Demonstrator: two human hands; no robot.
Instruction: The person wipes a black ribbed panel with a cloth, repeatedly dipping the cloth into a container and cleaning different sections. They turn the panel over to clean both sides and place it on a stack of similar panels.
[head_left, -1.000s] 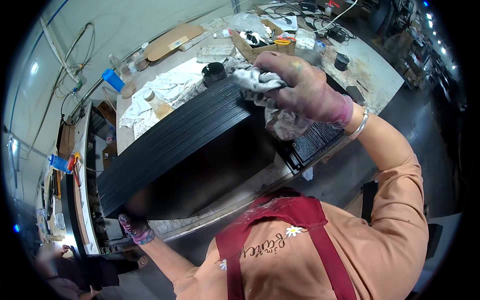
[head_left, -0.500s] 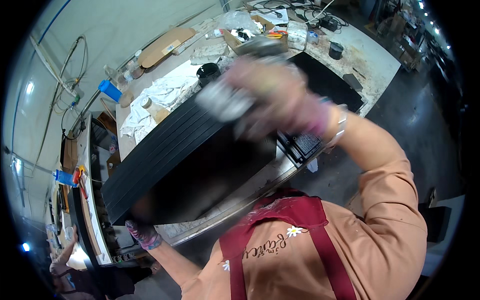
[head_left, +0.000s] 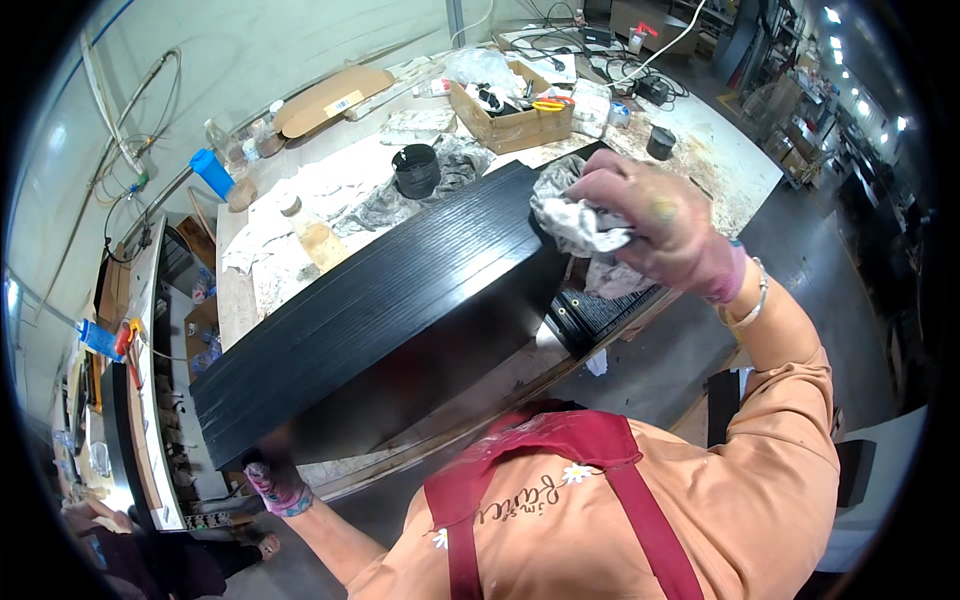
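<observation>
A long black grooved board (head_left: 370, 290) slants across the workbench, its upper face shiny and its near side dark. My left hand (head_left: 280, 487), in a stained pinkish glove, holds the board at its lower left corner; some of its fingers are hidden beneath. In my gloved right hand (head_left: 665, 220) is a crumpled grey-and-white rag (head_left: 575, 215), bunched at the board's far right end. Under that hand, part of a black sheet with pale print (head_left: 600, 318) shows at the bench edge.
Behind the board stand a black cup (head_left: 416, 172), a bottle with tan contents (head_left: 318, 240) and white cloths (head_left: 275, 215). A cardboard box (head_left: 515, 125) holds orange-handled scissors (head_left: 553, 103). A small dark cup (head_left: 660, 143) is farther right. Another person (head_left: 160, 555) is at the lower left.
My right hand and the rag have moved right, to the board's far end. The board has tilted, with more of its grooved upper face showing. My left hand stays at its corner.
</observation>
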